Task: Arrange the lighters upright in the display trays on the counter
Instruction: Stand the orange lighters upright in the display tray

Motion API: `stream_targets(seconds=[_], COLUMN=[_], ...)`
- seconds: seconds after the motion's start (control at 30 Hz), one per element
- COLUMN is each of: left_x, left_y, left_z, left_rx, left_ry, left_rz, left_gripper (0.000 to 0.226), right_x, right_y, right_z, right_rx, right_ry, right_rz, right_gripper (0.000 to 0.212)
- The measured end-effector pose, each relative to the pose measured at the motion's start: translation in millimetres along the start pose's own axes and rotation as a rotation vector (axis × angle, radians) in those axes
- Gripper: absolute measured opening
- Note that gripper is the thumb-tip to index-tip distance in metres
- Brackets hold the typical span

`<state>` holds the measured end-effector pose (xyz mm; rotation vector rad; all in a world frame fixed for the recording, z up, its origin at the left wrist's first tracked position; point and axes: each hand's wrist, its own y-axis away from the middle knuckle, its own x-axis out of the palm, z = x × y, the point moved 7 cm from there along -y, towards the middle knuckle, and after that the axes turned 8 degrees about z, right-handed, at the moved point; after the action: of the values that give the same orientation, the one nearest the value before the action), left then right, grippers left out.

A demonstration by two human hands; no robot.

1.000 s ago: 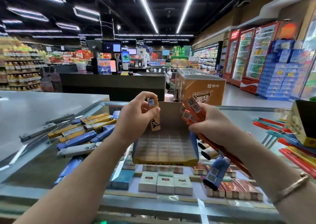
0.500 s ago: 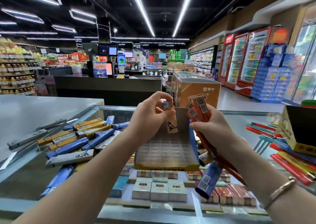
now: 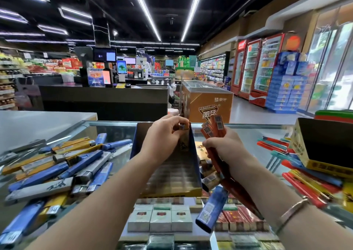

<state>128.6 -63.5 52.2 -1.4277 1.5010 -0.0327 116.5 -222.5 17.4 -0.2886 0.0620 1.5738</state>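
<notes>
An open cardboard display tray (image 3: 172, 175) with a grid of slots stands on the glass counter (image 3: 114, 129) in front of me. My left hand (image 3: 164, 137) pinches a tan lighter (image 3: 183, 133) by its top, upright, at the tray's back right corner. My right hand (image 3: 225, 146) grips a bundle of red lighters (image 3: 214, 127) fanned upward. A blue lighter (image 3: 210, 209) sticks out below that hand. A pile of blue, yellow and grey lighters (image 3: 57, 169) lies on the counter to the left.
A second yellow display box (image 3: 313, 158) sits at the right on red, teal and blue lighters (image 3: 298, 179). Cigarette packs (image 3: 160, 219) show under the glass. An orange freezer (image 3: 208, 102) and a dark checkout counter (image 3: 103, 100) stand beyond.
My left hand has carried the tan lighter down and right, from above the tray to its back right corner. The right hand with the red bundle stayed beside the tray. My head tilted up slightly.
</notes>
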Motion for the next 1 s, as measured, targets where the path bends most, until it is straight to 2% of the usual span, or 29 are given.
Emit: stream_targets(seconds=[0.17, 0.3, 0.53, 0.63, 0.73, 0.87, 1.0], left_x=[3.5, 6.4, 4.8, 7.8, -0.2, -11.4, -5.4], left_y=[1.1, 3.1, 7.7, 7.9, 9.3, 13.0, 21.7], left_z=[4.2, 0.0, -4.6, -2.5, -7.5, -13.6, -56.5], left_rx=[-0.068, -0.108, -0.07, -0.077, -0.06, -0.039, 0.234], left_ry=[-0.019, -0.17, -0.73, -0.633, -0.57, -0.414, -0.317], left_rz=[0.045, 0.033, 0.026, 0.137, 0.173, 0.235, 0.244], left_gripper=[0.024, 0.023, 0.043, 0.045, 0.037, 0.035, 0.05], right_x=[0.4, 4.2, -1.0, -3.3, -5.2, -0.7, 0.9], right_y=[1.3, 3.0, 5.7, 7.5, 7.8, 8.1, 9.9], right_z=[0.8, 0.5, 2.7, 2.9, 4.0, 4.0, 3.0], right_rx=[-0.005, -0.002, 0.035, 0.064, 0.076, 0.091, 0.131], right_ry=[-0.008, -0.009, -0.132, -0.25, -0.377, -0.602, -0.834], right_rz=[-0.002, 0.016, 0.034, 0.057, 0.066, 0.078, 0.038], right_gripper=[0.023, 0.024, 0.023, 0.027, 0.031, 0.021, 0.017])
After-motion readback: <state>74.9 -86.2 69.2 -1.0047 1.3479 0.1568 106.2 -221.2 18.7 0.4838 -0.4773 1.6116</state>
